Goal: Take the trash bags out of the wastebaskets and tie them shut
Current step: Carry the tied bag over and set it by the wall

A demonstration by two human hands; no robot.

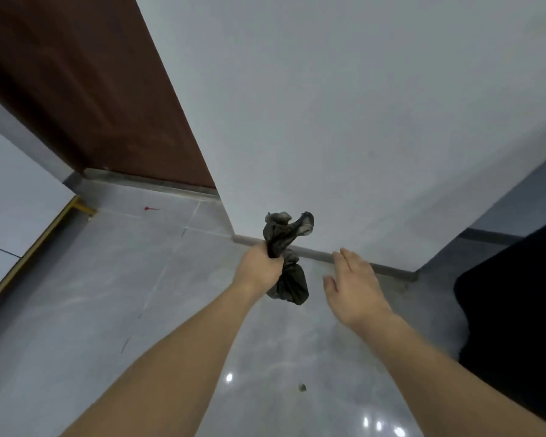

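A person's left hand clenches the gathered neck of a small dark trash bag above a grey tiled floor, near the foot of a white wall corner. The bag hangs clear of the floor just past the centre of the view, its bulging lower part at about 4 o'clock from the fist and its two loose ends standing up at 1 o'clock. The right hand hovers at 3 o'clock from the bag, released, fingers straight, holding nothing and not touching the plastic.

A brown door stands at 10 o'clock and a large dark shape, possibly another bag or bin, sits at 4 o'clock by the frame edge; no wastebasket can be made out with certainty.

The neck looks already twisted, perhaps knotted, though the fist hides the knot itself. To finish well, the free hand would likely do best to take one loose end, pull it firmly against the other while the left keeps the neck pinched, and check that nothing slips before letting go.
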